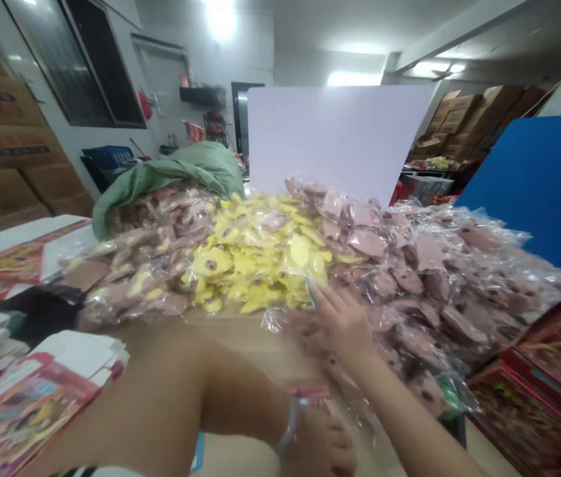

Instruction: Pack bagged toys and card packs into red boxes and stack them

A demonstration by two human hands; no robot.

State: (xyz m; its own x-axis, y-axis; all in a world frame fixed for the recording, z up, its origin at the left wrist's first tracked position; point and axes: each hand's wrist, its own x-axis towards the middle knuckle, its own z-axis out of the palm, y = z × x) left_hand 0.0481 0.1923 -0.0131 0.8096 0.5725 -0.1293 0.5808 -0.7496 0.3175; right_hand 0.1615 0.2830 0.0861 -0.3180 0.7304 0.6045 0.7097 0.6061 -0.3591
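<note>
Reaching in from the lower right, the right hand (pixel 342 328) is held against the near edge of a heap of clear plastic bags (pixel 412 265), its fingers laid close together and the fingertips (pixel 316 295) touching the plastic; whether any bag is pinched cannot be told. The left hand (pixel 322 450) is seen only in part at the bottom edge of the view, with a bangle (pixel 290 424) around its wrist, and its state cannot be told. The heap is spread across a wooden surface (pixel 255 344), with dark-spotted pink pieces (pixel 424 255) packed in most of the bags and a yellow cluster (pixel 260 258) gathered near the middle; what the pieces are made of cannot be made out. A green sack (pixel 171 175) is slumped behind the heap at the left, and a white board (pixel 340 139) and a blue board (pixel 533 185) are stood behind it. Stacks of printed red-and-gold cards (pixel 26 411) are laid to the left, and red printed boxes (pixel 533 404) to the right. Light handling is judged best here: the slippery plastic is likely to slide, so a bag is better taken by its edge, without the loose heap being dragged along.
</note>
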